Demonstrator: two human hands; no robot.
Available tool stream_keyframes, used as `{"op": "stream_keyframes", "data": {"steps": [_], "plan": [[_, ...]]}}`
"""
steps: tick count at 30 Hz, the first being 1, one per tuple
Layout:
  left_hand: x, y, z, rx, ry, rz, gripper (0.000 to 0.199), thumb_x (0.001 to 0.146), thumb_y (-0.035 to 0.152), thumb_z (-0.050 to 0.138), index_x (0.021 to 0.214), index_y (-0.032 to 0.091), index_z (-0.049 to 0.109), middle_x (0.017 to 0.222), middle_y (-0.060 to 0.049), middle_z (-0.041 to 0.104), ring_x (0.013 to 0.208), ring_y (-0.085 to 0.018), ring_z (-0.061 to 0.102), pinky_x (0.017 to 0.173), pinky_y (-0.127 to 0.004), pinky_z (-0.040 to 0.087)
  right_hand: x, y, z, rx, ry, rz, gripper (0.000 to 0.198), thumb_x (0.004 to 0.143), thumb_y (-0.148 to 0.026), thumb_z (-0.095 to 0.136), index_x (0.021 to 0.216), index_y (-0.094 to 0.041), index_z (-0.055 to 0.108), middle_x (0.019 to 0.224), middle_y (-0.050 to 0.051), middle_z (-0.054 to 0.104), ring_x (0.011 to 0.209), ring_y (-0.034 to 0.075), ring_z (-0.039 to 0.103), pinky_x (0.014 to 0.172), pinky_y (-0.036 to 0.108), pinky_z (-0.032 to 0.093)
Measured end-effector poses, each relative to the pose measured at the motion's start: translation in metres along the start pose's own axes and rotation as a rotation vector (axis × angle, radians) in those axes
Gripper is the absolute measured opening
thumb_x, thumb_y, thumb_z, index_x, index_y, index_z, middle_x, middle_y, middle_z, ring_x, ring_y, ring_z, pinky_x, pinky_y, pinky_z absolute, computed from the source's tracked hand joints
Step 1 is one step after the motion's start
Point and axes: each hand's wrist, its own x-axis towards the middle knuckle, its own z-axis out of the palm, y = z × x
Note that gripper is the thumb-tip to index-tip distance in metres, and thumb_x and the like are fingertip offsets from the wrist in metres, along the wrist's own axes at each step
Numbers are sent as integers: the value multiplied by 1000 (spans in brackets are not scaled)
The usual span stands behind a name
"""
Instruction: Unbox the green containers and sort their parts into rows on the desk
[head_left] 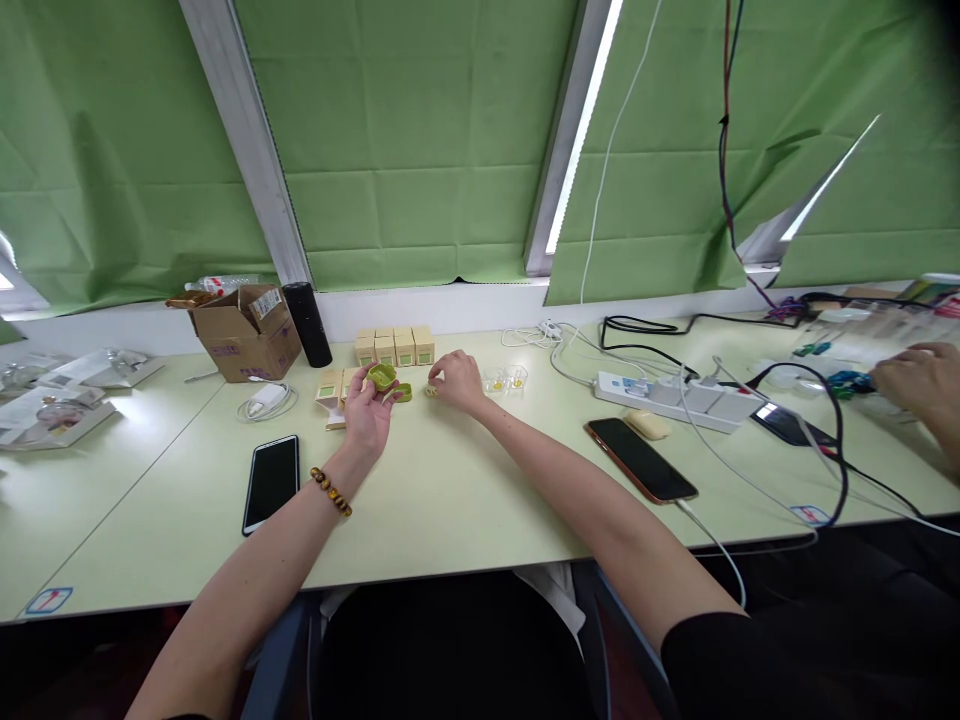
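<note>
Near the centre of the frame, the left hand (366,412) is palm up, with its grip curled around a green case (382,376) that lies on the fingers. A second green piece (403,392) sits at its fingertips, just right of the case; whether the fingers touch it, I cannot tell. To the right, the right hand (459,380) is low over the counter (465,500), thumb and fingers drawn together at a small yellowish piece (431,391); I cannot tell whether that grip pinches it or only meets it.

Just right of the right hand lies a clear tray (516,377) with yellow bits in it. Behind the hands, small pale boxes (395,347) stand in a row, and a pale carton (330,393) is just left of the left hand. A dark-screened phone (271,483) lies at lower left of centre, another phone (641,458) right of centre, near a white power strip (675,400). A cardboard box (247,335) and a black cylinder (307,325) stand at upper left. At the right edge, a co-worker's hand (919,385) reaches in over the counter.
</note>
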Motion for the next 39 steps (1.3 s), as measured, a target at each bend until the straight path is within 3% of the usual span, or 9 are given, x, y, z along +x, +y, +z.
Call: {"op": "stream_keyframes", "data": {"steps": [3,6,9,14,21,32,35,39], "plan": [[2,-2,-1,-1,6,13,32,91,27,68,122,26,60,112,-9,74,99,-23,72,91,-42,55,7,11,-16,48,107,78,20,99,-22,61,103,-21,80,118,10,77,120,29,54,99,42,41],[3,-2,-2,-15,14,14,32,91,25,67,122,25,60,113,-9,74,99,-24,72,91,-43,55,11,22,-28,101,199,77,17,96,-20,65,99,-22,81,112,8,78,118,29,55,100,43,40],[3,-2,-2,-19,7,16,32,90,23,67,122,25,60,113,-9,74,98,-24,72,89,-42,56,7,26,-27,0,103,-39,15,91,-17,70,95,-22,83,112,10,79,118,30,53,102,44,37],[3,-4,-5,2,-30,25,33,91,26,69,122,26,59,112,-10,75,101,-24,72,90,-43,55,-5,10,-5,-110,-19,-160,16,86,-16,73,94,-21,86,109,13,79,120,31,52,104,44,34],[3,-6,-4,2,-18,24,32,91,25,69,121,25,59,114,-11,74,102,-25,72,90,-45,55,-6,-4,9,-186,-40,-221,25,82,-10,67,95,-17,87,106,19,77,116,34,51,103,46,30],[5,-10,-7,59,-75,91,37,90,29,73,123,26,56,114,-9,72,103,-24,72,97,-49,57,-8,-5,14,-175,38,-232,24,84,-12,67,101,-16,83,104,17,76,115,33,52,101,46,32],[4,-10,-4,214,-85,233,42,91,34,75,127,25,55,114,-8,70,105,-22,70,97,-46,58,-9,-9,14,-146,91,-254,25,92,-16,65,113,-17,79,113,16,75,119,31,51,104,44,32],[-2,-9,1,624,-148,653,52,97,38,70,143,25,49,133,-14,62,120,-25,65,103,-45,56,-8,-20,19,-117,130,-351,22,98,-19,61,113,-19,78,112,14,73,117,30,51,102,43,33]]}}
